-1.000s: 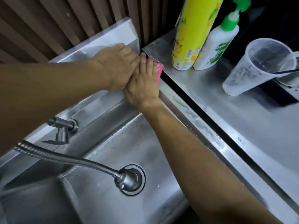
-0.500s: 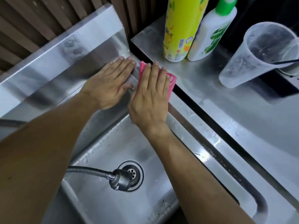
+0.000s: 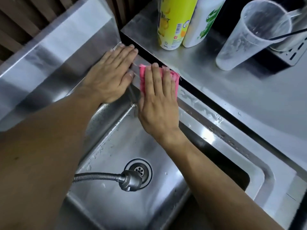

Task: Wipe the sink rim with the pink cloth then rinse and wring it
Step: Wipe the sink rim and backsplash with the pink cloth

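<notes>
Nearest, at 6 o'clock: steel sink basin (image 3: 106,163), wet with droplets, empty but for the round drain (image 3: 140,170) and a flexible hose faucet head (image 3: 129,180) hanging just over the drain's near edge, hose running off toward 9 o'clock behind the left forearm. Both forearms crossing over the basin, covering much of its left wall and part of its right wall.

Further up, at centre: right hand (image 3: 157,103) pressed flat, fingers (image 3: 166,80) straight and close together, not curled, pinning the pink cloth (image 3: 142,77) against the sink rim (image 3: 207,118) at the basin's far right corner. Cloth mostly hidden under the palm, showing only at 10 o'clock and 1 o'clock of the hand. Rim toward 4 o'clock streaked with water.

Just beside, at 10 o'clock of the cloth: left hand (image 3: 113,75) laid flat and spread open on the rear rim, holding nothing, fingertips touching the foot of the steel backsplash (image 3: 58,52).

Beyond a dark gap, from 1 to 3 o'clock: steel counter (image 3: 232,90). On it, a yellow bottle (image 3: 174,22) touching a white bottle (image 3: 204,22), both cut off at the top; white label only partly legible. At 2 o'clock, a clear plastic cup (image 3: 252,34) tilted, leaning on a dark holder (image 3: 282,53), with a thin dark stick in its mouth. Contents of the holder hard to make out.

Farthest, at 11 o'clock: brown slatted wall (image 3: 25,17).
</notes>
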`<state>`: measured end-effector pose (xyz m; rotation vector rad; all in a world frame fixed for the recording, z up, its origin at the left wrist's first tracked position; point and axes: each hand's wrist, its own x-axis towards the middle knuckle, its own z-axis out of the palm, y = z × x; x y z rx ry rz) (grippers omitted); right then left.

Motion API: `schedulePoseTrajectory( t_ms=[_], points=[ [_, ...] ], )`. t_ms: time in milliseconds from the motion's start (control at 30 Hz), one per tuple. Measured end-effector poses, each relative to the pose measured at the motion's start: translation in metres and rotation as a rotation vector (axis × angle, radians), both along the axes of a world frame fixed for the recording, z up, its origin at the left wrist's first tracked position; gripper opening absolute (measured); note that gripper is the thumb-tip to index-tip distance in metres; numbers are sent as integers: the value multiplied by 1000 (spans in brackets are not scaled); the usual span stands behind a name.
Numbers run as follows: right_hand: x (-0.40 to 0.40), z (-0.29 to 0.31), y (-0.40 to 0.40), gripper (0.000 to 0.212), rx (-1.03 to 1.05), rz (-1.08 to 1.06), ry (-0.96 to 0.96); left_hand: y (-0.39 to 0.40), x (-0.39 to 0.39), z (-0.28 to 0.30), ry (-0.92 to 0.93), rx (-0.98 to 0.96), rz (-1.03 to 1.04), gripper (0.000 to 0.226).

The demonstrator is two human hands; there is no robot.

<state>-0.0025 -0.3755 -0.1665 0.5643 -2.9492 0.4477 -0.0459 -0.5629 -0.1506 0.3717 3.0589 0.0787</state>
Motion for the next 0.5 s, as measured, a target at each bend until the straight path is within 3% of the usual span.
schedulePoseTrajectory(
  t_ms=[133,367,500],
  points=[
    [57,2,66,66,73,-96,-23,-1,0,-3,-3,2,-4,68],
    [-14,6,1,59,27,-25,-14,-1,0,-4,24,-21,-32,65],
    [24,0,50,60,140,-26,-16,0,0,-2,3,-22,-18,67]
  ],
)
